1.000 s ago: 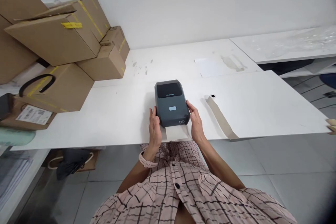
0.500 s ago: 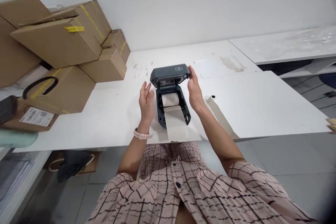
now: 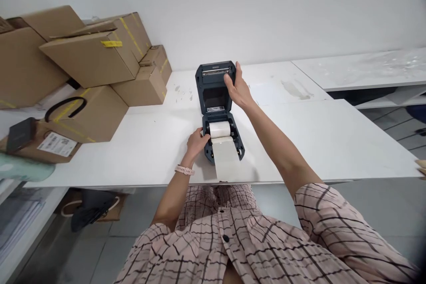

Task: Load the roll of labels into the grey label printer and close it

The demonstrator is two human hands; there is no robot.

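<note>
A dark label printer (image 3: 208,153) lies on the white table, its lid (image 3: 200,88) tilted up and back. Inside it sits a white label roll (image 3: 220,129), and a pale strip of label paper (image 3: 227,162) runs out of the front toward the table's edge. My right hand (image 3: 240,91) grips the lid's right side, with the thumb on the inner face and the fingers around the outer edge. Low on the printer's left side, my left hand (image 3: 197,143) is closed on the body's edge, its thumb beside the roll.
Stacked cardboard boxes (image 3: 89,60) fill the table's left end, with a black loop and a dark device (image 3: 21,134) on the nearer ones. A light green roll (image 3: 25,168) lies at the left front. Behind rises a white wall (image 3: 266,13); a second white table (image 3: 359,69) adjoins at right.
My right hand has swung the lid further up and back. My left hand, held open beside the printer before, has come down onto its left edge. The roll stays inside.
</note>
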